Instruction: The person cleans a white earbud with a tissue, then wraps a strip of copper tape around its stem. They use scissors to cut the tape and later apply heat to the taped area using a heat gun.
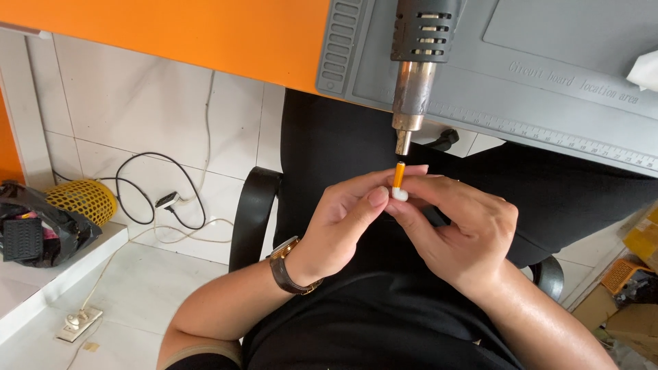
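Both hands meeting over the lap, fingertips pinched together on one small orange tube (399, 175) with a white end. Left hand (343, 223), brown watch (284, 270) at the wrist, thumb pressed on the white end; right hand (459, 229) closed on it from the other side. Tube upright, just beneath the metal nozzle of a grey heat gun (416, 62), possibly not touching. Gun lying on a grey mat (548, 75) atop an orange desk (205, 34). Cables (161, 199) on the tiled floor, left.

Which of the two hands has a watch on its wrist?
The left hand: a brown-strapped watch circles its wrist. The right hand has a bare wrist. Both hands pinch the small orange tube together.
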